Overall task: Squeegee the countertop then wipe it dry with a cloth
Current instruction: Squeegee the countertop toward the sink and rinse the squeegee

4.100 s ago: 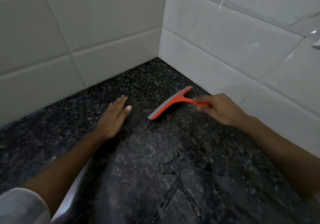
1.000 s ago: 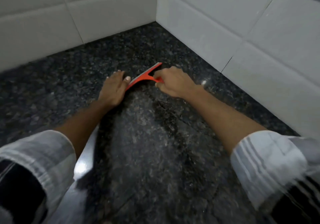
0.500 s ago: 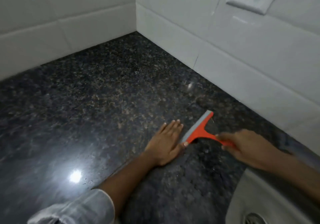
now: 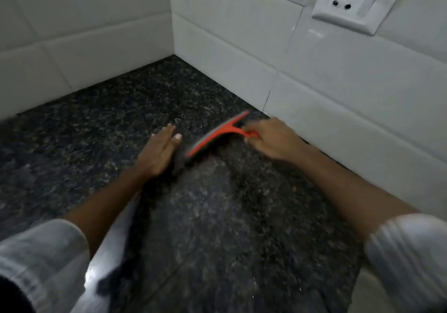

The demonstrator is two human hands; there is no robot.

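Squeegee (image 4: 219, 134), red, lay blade-down on the dark speckled countertop (image 4: 101, 128) near the tiled corner, its blade edge smeared by motion blur. Right hand (image 4: 273, 143) gripped its handle, fingers curled round and hiding most of it. Left hand (image 4: 157, 153) rested flat on the stone just beside the blade's near end, fingers straight. Wall socket (image 4: 350, 2) partly cut off at top.

Dark speckled countertop (image 4: 101, 123), orange squeegee (image 4: 215, 136), left hand (image 4: 157, 150) flat
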